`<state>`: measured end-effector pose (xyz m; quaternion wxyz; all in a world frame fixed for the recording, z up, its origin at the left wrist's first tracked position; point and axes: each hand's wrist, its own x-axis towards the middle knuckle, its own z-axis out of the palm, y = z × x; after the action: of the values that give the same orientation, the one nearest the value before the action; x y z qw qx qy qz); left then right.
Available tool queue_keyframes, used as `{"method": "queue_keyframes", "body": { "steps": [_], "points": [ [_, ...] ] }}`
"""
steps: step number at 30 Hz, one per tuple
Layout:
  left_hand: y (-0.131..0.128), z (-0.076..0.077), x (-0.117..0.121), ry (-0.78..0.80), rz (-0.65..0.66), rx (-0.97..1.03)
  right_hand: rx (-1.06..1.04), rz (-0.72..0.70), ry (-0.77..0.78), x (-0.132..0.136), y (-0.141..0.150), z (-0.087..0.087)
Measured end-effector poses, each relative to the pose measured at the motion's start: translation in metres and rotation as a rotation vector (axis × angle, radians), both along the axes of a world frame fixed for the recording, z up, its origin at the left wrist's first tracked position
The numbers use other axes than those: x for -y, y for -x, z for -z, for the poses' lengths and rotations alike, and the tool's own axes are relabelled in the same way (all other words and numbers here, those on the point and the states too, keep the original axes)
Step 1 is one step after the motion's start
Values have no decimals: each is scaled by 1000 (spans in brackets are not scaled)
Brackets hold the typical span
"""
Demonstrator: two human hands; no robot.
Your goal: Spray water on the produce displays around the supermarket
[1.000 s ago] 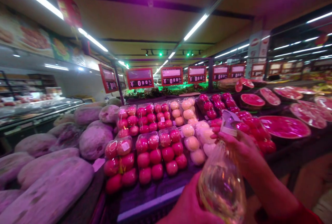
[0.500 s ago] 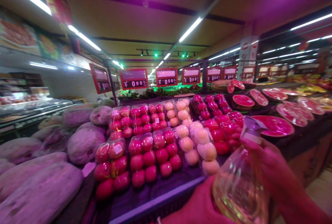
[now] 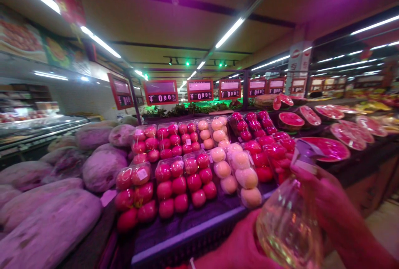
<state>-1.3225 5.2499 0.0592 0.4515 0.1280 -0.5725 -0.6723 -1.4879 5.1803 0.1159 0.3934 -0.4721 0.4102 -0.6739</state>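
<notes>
Plainly, “¥0.00” on signs [image 3: 200, 90]; left hand [image 3: 241, 238] curled round clear container [image 3: 288, 225], right hand [image 3: 326, 190] closed near top.

Spray bottle [image 3: 288, 227] in hand: clear, glossy plastic. Packs [image 3: 171, 186] beyond the left hand [image 3: 246, 240]: shiny plastic film over smooth fruit. Melons [image 3: 52, 223] farther left: matt, roughish (slightly blurred, though).

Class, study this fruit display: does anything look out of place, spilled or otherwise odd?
The price signs behind the packed fruit look odd: the readable ones show only zeros, no real price. Nothing visibly spilled.
</notes>
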Motion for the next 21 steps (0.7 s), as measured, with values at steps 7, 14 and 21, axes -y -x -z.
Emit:
{"method": "queue_keyframes", "body": {
  "steps": [7,14,21],
  "points": [
    [-14,12,-9,-4,-78,-6,55,-88,-53,-6,-17,2],
    [-34,46,-22,-35,-186,-28,-33,-257,-15,-12,-45,18],
    [-55,79,-36,-129,-409,-50,-77,-412,-29,-10,-84,25]
  ]
}}
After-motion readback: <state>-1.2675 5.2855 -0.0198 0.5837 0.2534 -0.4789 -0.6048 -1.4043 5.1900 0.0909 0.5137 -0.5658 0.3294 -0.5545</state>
